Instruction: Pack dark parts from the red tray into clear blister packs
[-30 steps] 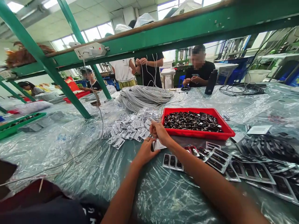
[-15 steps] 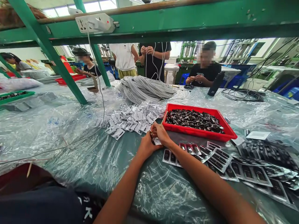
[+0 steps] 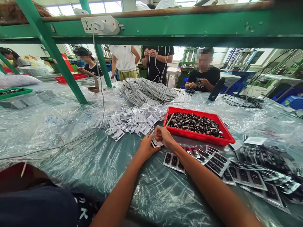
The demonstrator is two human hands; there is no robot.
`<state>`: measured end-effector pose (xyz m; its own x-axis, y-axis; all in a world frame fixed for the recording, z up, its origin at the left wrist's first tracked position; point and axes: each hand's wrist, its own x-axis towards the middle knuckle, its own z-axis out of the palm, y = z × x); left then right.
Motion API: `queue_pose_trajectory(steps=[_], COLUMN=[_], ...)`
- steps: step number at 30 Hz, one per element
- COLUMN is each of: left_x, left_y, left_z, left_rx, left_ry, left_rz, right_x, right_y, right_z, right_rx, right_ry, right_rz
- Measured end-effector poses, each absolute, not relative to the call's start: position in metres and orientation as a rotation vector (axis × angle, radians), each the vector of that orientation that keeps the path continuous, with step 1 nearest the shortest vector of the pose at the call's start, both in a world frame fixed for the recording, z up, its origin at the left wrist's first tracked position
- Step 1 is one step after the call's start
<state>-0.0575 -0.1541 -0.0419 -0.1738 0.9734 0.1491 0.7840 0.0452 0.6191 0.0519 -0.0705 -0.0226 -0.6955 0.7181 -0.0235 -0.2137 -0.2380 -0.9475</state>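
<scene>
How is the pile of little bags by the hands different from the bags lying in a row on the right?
The loose pile of small bags looks pale and heaped at all angles; the row of bags lies flat, overlapping, each showing a dark piece inside. The pile sits left of the red tray; the row sits in front of it. Both rest on the plastic-covered table.

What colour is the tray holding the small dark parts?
Red tray, seen in the head view.

A table (image 3: 71,157) under clear plastic sheeting is carrying a red tray (image 3: 227,136), loose pouches (image 3: 132,123), coiled grey cables (image 3: 146,91) and filled packets (image 3: 236,170).
</scene>
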Motion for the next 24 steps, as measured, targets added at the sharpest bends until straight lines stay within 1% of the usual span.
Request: queue_pose_trajectory(steps=[2,5,14,17,20,22,24], left_x=[-0.059,-0.059,-0.058,-0.056,-0.055,-0.055,-0.053], left_y=[-0.157,-0.16,-0.157,-0.158,-0.16,-0.162,-0.164], left_z=[-0.042,-0.043,-0.04,-0.039,-0.036,-0.033,-0.03], left_rx=[1.787,1.798,1.823,1.813,1.795,1.78,1.78], left_ry=[2.01,1.985,1.967,1.991,2.032,2.05,2.065], left_rz=[0.831,0.839,0.813,0.801,0.746,0.689,0.637], right_x=[0.051,0.048,0.042,0.053,0.063,0.066,0.065], right_y=[-0.065,-0.062,-0.069,-0.074,-0.075,-0.07,-0.063], right_z=[-0.024,-0.027,-0.032,-0.024,-0.017,-0.016,-0.018], right_rx=[-0.611,-0.606,-0.666,-0.673,-0.667,-0.669,-0.673], right_ry=[-1.309,-1.311,-1.641,-1.781,-1.85,-1.717,-1.492], right_rz=[1.894,1.869,1.763,1.853,2.055,2.128,2.052])
